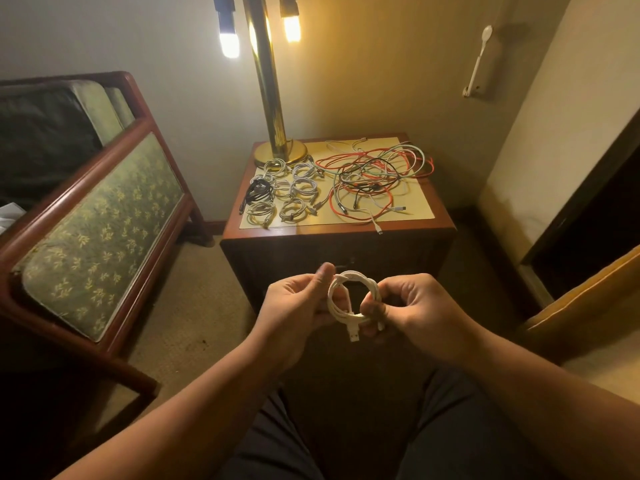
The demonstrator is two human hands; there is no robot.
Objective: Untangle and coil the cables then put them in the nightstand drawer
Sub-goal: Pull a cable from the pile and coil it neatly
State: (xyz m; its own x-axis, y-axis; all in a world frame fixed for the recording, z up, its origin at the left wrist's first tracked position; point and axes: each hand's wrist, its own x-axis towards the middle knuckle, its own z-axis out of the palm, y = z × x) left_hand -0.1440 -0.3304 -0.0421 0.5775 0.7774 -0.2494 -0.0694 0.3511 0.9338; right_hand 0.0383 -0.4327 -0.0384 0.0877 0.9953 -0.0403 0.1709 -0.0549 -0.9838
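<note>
Entry: person seated facing the nightstand (332, 231). The white cable (346, 274), wound into a small ring, is held in the air between both hands, low in front of the cabinet's dark face. The ring stands roughly upright, its opening toward the camera, and a USB plug (353, 336) hangs from its lower edge.

Left hand (298, 299) grips the ring's left side, thumb raised. Right hand (412, 306) has its fingers curled round the right side, where a strand crosses the loops (probably the tail being wrapped). Forearms converge, palms facing.

The finished coils (284, 188) lie forward and left on top, nearer the left hand. The tangled pile (377, 174) is to their right. The drawer is too dark to read.
</note>
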